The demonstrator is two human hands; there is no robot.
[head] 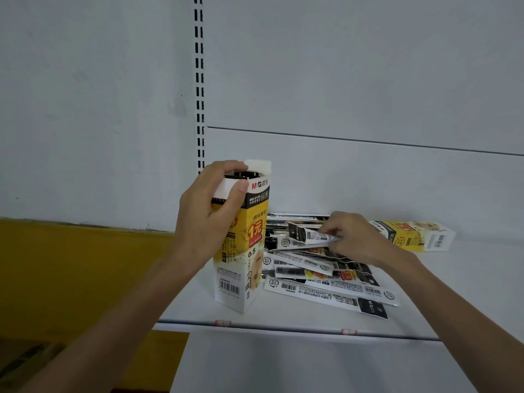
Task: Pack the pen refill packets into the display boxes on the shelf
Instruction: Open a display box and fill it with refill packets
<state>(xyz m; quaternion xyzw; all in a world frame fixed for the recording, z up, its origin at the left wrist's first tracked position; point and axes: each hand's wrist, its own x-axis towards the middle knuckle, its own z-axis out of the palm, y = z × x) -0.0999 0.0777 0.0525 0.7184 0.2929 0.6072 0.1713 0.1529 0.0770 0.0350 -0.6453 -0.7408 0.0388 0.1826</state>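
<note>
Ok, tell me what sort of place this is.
Probably a stationery shop: white retail shelf with slotted upright, a price-marked display box standing on it, and a pile of barcoded refill packets beside it.

Left hand (207, 219): bare, thumbnail trimmed short; I see it left of the display box (243, 268)
Right hand (354, 239): bare; right of the display box
Forearms (136, 302): both bare

Holding with the left hand (209, 214) the upright display box (243, 268) near its open top on the shelf (283, 314), pinching with the right hand (358, 241) one refill packet (309, 236) over the pile (326, 282), near a second box (416, 235) lying flat.
</note>
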